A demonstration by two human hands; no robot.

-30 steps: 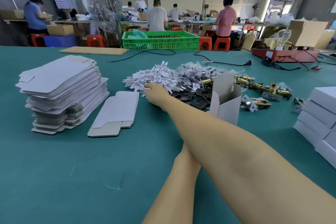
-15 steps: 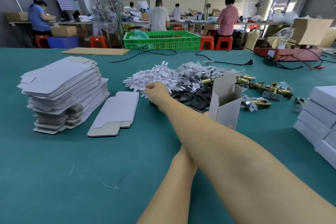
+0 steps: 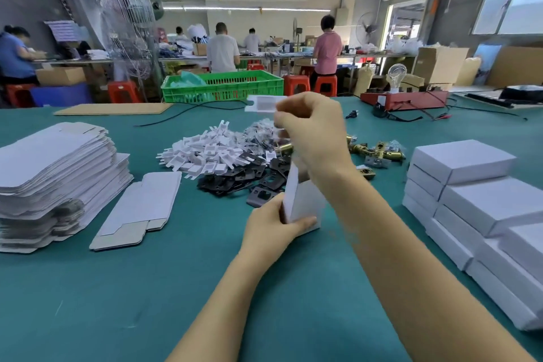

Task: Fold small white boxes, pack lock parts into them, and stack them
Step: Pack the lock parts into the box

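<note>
At far left I see a tall stack of flat box blanks on the green surface, with a second, thinner pile of unfolded blanks lying just beside it. Behind, at the surface's far edge, a green plastic crate holds crumpled green material; what else is in it I cannot tell. In the centre lie three heaps: white plastic inserts, dark metal plates and, further right, brass latch parts. My left hand grips the lower part of an upright, half-folded white box whose top is open; its contents are hidden. My right hand, raised above that box, pinches one white insert between curled fingers; motion blur hides whether anything else is held. At far right, closed white boxes are stacked in several layers on the surface.
</note>
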